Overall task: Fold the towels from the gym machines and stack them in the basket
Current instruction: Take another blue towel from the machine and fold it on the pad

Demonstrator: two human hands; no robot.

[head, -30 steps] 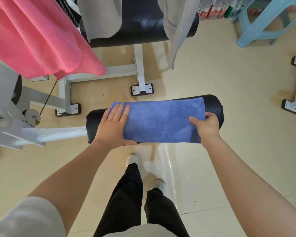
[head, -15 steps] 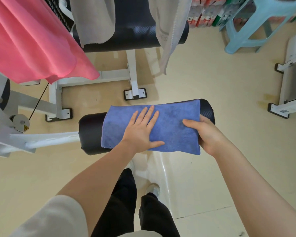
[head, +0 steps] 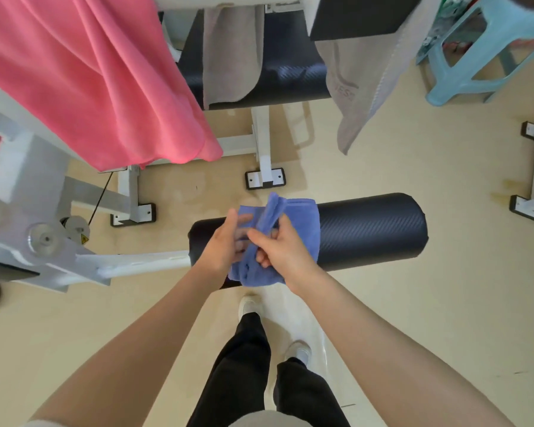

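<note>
Both hands, left [head: 225, 245] and right [head: 282, 248], meet fingers curled, pinching the bunched blue towel [head: 299, 229] over the black roller pad [head: 370, 229].

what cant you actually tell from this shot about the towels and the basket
- The basket: nowhere in the head view, so its place and contents are unknown.
- Blue towel: its fold lines are covered by the left hand and right hand, which are motion-blurred.
- Pink towel: cut off by the top and left edges.
- Grey towel: its printed lettering is too small and partly folded to read.
</note>
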